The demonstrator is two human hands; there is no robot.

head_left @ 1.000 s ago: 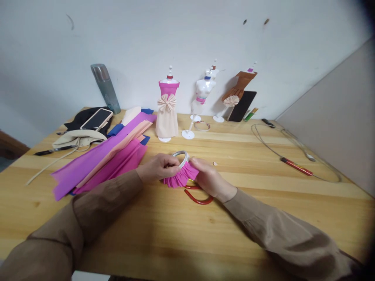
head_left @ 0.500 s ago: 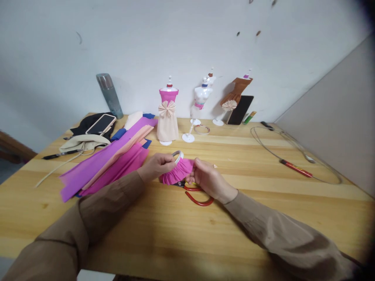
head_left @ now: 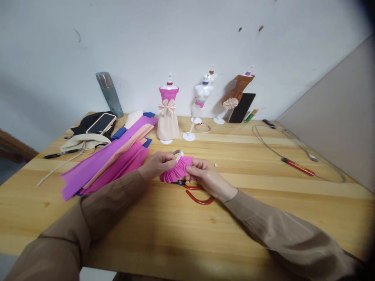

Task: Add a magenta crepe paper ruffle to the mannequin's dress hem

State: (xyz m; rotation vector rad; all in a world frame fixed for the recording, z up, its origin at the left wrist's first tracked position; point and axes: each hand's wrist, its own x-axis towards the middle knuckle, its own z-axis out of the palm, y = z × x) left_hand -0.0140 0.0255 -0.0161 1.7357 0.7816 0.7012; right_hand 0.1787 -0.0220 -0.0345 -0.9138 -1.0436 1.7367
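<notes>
My left hand [head_left: 155, 164] and my right hand [head_left: 206, 177] both pinch a small pleated piece of pink crepe paper [head_left: 176, 170] just above the wooden table [head_left: 164, 230]. The left fingers grip its left end, the right fingers its right end. A roll of white tape [head_left: 177, 154] shows right behind the paper, by my left fingertips. Red-handled scissors [head_left: 196, 193] lie on the table under my right hand, partly hidden.
Long purple, pink and peach paper sheets [head_left: 108, 160] lie at the left. Three small mannequins stand at the back: one in a pink and cream dress [head_left: 168, 113], a white one [head_left: 202, 95], a brown one [head_left: 237, 91]. A bottle [head_left: 109, 93], two phones and a cable [head_left: 293, 156] lie around.
My right fingers have shifted along the pleated paper towards its middle, and the paper and tape sit a little lower and left. The view has tilted slightly.
</notes>
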